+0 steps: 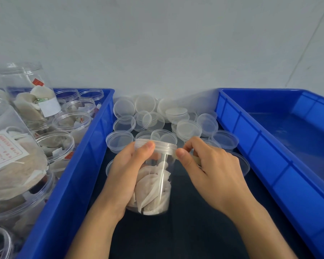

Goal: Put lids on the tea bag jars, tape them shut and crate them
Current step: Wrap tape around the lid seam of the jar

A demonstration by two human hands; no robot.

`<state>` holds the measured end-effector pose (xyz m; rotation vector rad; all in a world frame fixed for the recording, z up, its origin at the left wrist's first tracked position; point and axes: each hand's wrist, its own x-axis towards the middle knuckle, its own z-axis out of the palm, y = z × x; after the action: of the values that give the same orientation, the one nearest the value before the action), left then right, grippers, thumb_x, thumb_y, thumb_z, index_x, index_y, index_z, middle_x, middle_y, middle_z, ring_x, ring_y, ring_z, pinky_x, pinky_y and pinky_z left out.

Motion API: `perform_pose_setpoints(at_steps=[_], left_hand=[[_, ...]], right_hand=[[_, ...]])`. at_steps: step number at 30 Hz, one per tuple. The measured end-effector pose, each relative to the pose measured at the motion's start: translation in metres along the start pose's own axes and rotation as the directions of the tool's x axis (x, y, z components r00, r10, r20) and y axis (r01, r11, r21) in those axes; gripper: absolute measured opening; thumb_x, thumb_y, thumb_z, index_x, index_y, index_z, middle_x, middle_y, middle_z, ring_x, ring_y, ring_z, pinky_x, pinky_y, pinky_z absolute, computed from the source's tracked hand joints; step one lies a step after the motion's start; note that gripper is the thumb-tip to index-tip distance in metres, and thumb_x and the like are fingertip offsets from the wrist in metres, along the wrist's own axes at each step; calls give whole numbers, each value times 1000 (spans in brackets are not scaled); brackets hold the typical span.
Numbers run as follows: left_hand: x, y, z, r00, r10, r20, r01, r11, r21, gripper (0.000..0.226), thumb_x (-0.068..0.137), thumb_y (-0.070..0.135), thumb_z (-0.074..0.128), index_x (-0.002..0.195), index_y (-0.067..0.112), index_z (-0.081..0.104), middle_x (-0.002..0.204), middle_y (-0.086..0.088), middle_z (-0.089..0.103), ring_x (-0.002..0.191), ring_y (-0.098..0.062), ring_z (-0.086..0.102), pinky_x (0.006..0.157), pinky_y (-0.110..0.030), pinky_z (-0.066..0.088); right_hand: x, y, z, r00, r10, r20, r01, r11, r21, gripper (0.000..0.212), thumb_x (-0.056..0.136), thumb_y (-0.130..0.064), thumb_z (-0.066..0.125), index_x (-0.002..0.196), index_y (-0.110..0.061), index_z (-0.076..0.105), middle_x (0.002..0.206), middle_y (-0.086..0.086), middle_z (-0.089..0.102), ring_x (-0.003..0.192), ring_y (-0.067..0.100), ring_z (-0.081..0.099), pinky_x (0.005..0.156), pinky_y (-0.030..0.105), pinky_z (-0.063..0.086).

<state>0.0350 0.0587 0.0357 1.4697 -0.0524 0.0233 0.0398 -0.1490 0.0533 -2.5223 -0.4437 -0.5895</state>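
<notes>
A dark cloth-covered table (185, 230) runs up to a plain pale wall (157, 43). On it, between two blue crates, the left hand (127, 171) is wrapped round a clear jar (157, 184) of tea bags, thumb on its lid (157, 145). The right hand (209, 165) pinches a strip of tape (176, 156) at the lid's rim. Loose clear lids (157, 116) are heaped behind. The left crate (79, 165) holds open filled jars; the right crate (269, 156) shows only its blue floor
</notes>
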Motion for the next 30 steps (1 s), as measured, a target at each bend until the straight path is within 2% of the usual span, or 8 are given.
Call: perform_pose_setpoints(at_steps=[4,12,17,21,24,26,28,30], left_hand=[[0,-1,-2,999,-2,37,3,1000,-16,43,87,64,66,110,30,76,106,-12,80,91,-32,80,71,-32,64],[-1,-3,-2,993,-17,118,28,995,-94,61,84,68,66,123,22,73,117,-16,77,100,-30,77,78,-37,62],[0,-5,0,989,-48,142,66,990,-123,89,82,70,67,140,4,58,134,-28,66,123,-52,63,101,-63,53],[2,-7,-3,987,-58,151,66,997,-50,106,69,83,75,139,6,60,131,-24,68,117,-43,69,98,-57,57],[3,-7,-5,986,-73,152,68,997,42,98,67,92,68,136,23,67,128,-9,74,120,-31,71,108,-61,52],[3,-8,-7,989,-46,144,34,996,86,74,75,89,63,128,37,73,125,0,76,118,-22,72,108,-54,51],[4,-8,-2,993,28,115,-38,995,92,44,94,69,59,120,39,76,120,3,78,113,-18,75,99,-40,56],[4,-10,5,996,85,4,-85,995,53,33,99,56,60,121,35,73,117,7,79,111,-16,75,85,-26,60]], right_hand=[[0,1,-1,1000,-2,7,2,1000,5,55,98,-82,14,95,-40,49,60,-17,51,64,6,58,60,33,48],[0,1,-3,996,23,87,-28,998,56,64,92,-88,11,98,-42,54,67,-17,57,70,9,58,67,37,49],[3,6,-6,968,81,236,-179,885,431,64,80,-97,38,106,-44,64,72,-3,67,66,11,62,69,40,55],[2,8,-9,943,42,329,-251,741,623,40,88,-72,58,111,-40,69,61,5,54,57,13,48,58,32,42],[1,10,-10,941,37,337,-251,742,621,27,96,-59,60,111,-39,70,65,7,53,61,26,43,63,45,41],[1,11,-8,944,70,323,-263,751,606,20,100,-54,61,112,-41,70,73,11,64,65,36,50,67,53,49],[1,14,-4,954,119,275,-263,770,581,16,99,-52,63,111,-42,69,65,2,60,57,26,46,60,45,47],[2,14,0,964,152,220,-253,783,568,15,98,-54,65,109,-44,67,57,-8,47,52,10,39,54,32,39]])
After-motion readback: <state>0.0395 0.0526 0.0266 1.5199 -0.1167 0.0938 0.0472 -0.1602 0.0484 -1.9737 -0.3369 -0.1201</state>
